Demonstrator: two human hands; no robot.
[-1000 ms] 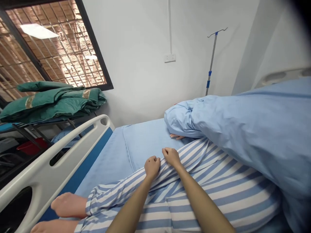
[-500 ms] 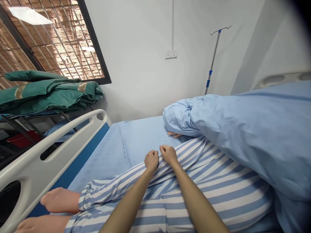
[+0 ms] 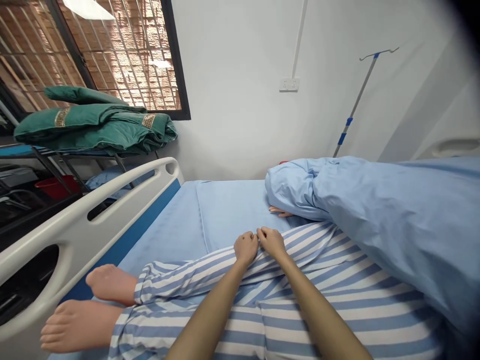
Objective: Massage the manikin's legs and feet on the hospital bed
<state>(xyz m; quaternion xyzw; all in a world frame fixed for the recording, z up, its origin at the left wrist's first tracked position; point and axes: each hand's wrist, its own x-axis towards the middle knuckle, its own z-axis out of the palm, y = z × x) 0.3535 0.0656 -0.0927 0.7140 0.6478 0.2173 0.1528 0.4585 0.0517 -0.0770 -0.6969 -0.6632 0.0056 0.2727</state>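
Observation:
A patient figure lies on the bed in blue-and-white striped trousers, its bare feet toward the left. My left hand is closed on the trouser cloth of the far leg, near the knee. Right beside it, my right hand is closed on the same leg, the two fists almost touching. The fingertips of both are hidden under the curled fingers. A light blue quilt covers the upper body, and the figure's own hand pokes out from its edge.
A white and blue bed end board stands beyond the feet. Green folded bedding lies on a rack below a barred window, with a red basin underneath. An IV pole rises behind the bed, near a wall socket.
The view has swung left, so the room appears shifted to the right and more of the near foot shows. Both fists stay at the same place on the far leg, slightly closer together.

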